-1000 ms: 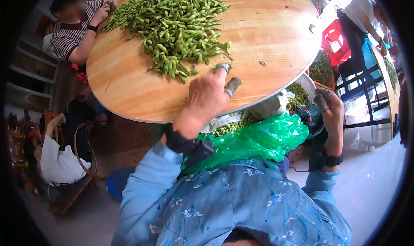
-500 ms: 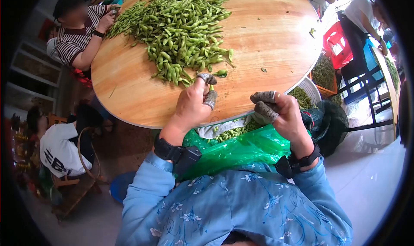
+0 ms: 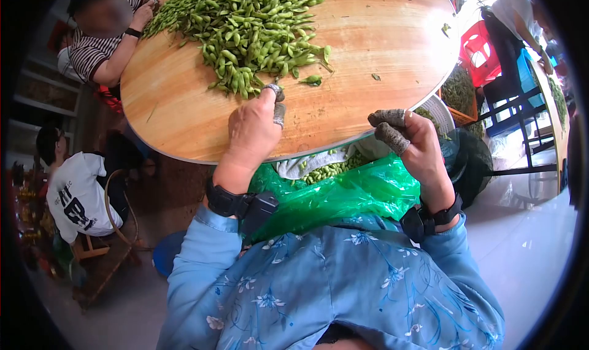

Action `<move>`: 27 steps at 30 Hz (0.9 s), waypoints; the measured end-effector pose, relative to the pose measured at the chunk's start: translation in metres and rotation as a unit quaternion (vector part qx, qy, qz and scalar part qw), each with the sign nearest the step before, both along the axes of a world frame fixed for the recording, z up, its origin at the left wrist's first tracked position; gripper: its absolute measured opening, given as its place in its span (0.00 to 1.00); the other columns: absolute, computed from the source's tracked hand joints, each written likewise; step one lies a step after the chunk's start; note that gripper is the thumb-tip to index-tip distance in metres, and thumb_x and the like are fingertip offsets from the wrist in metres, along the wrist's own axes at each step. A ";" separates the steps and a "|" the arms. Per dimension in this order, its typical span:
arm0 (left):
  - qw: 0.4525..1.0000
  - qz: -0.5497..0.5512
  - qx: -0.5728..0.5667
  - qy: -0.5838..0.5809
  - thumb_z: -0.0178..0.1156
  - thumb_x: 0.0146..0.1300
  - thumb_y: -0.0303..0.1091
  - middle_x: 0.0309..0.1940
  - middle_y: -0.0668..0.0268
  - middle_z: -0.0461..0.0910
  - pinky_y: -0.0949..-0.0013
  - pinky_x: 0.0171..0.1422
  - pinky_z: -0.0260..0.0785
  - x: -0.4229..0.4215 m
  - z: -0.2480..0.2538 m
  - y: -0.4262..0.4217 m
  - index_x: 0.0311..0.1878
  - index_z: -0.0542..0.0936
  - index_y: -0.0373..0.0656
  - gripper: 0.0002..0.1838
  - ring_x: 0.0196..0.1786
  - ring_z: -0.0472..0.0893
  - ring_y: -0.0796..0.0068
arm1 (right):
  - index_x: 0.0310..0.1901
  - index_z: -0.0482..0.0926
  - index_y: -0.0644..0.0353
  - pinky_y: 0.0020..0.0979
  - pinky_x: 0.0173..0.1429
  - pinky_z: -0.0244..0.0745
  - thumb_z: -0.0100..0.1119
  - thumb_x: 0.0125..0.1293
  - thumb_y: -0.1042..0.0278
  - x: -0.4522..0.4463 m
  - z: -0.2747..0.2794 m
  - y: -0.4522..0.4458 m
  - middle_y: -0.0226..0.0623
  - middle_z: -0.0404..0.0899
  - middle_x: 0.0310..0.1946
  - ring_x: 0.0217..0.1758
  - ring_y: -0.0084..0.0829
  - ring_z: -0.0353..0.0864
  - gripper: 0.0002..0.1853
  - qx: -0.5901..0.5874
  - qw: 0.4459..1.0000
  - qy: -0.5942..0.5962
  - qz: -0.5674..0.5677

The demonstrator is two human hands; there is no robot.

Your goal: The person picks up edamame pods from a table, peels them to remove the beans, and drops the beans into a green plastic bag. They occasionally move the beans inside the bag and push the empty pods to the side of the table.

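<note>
Beside the near edge of the heap of green soybean pods is my left hand. Its thumb and forefinger, in grey finger covers, are pinched together. Anything between them is hidden. My right hand hovers past the table's near edge, apart from the pods. Its covered thumb and forefinger are drawn close, the other fingers curled; I cannot make out anything in them. Below, shelled beans lie beside a whitish cloth and a green plastic bag. A loose pod lies right of my left hand.
The round wooden table fills the middle. A person in a striped shirt works at its left side, and another in white sits lower left. On the right are a basket, an orange crate and red chair.
My left hand has moved left and up to the pile; the pod bit that showed between its fingers no longer shows. My right hand has moved right and slightly up. The view has shifted slightly.
</note>
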State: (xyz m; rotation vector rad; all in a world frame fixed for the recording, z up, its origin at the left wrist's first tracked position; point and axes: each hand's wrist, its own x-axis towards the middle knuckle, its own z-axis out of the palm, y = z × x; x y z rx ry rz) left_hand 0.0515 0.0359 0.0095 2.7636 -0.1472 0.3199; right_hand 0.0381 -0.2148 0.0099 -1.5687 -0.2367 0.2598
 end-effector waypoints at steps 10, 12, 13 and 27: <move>0.953 -0.078 -0.292 -0.024 0.54 0.54 0.24 0.26 0.55 0.76 0.69 0.33 0.69 -0.038 0.000 -0.001 0.39 0.72 0.39 0.08 0.30 0.79 0.61 | 0.43 0.73 0.69 0.23 0.42 0.71 0.54 0.59 0.73 0.000 -0.006 0.006 0.35 0.77 0.35 0.37 0.22 0.76 0.12 -0.002 1.000 -0.010 0.018; 0.963 -0.135 -0.229 -0.035 0.57 0.52 0.23 0.26 0.57 0.77 0.69 0.33 0.70 -0.051 -0.004 -0.007 0.36 0.75 0.38 0.07 0.30 0.78 0.65 | 0.43 0.73 0.69 0.22 0.42 0.71 0.54 0.58 0.73 0.001 -0.006 0.006 0.35 0.77 0.35 0.37 0.22 0.76 0.12 0.000 1.000 -0.009 0.021; 0.967 -0.175 -0.178 -0.040 0.58 0.50 0.22 0.27 0.59 0.77 0.70 0.34 0.70 -0.055 -0.004 -0.009 0.34 0.76 0.37 0.06 0.30 0.78 0.68 | 0.43 0.73 0.69 0.22 0.42 0.71 0.54 0.58 0.73 0.001 -0.007 0.007 0.34 0.77 0.35 0.37 0.22 0.76 0.12 0.000 1.000 -0.004 0.022; 0.985 -0.044 -0.086 -0.142 0.59 0.51 0.29 0.20 0.61 0.73 0.70 0.24 0.64 -0.007 -0.022 0.011 0.33 0.74 0.38 0.08 0.20 0.72 0.67 | 0.43 0.74 0.68 0.21 0.44 0.70 0.55 0.59 0.72 -0.008 -0.007 0.023 0.33 0.78 0.34 0.38 0.20 0.75 0.12 0.032 0.997 0.038 0.053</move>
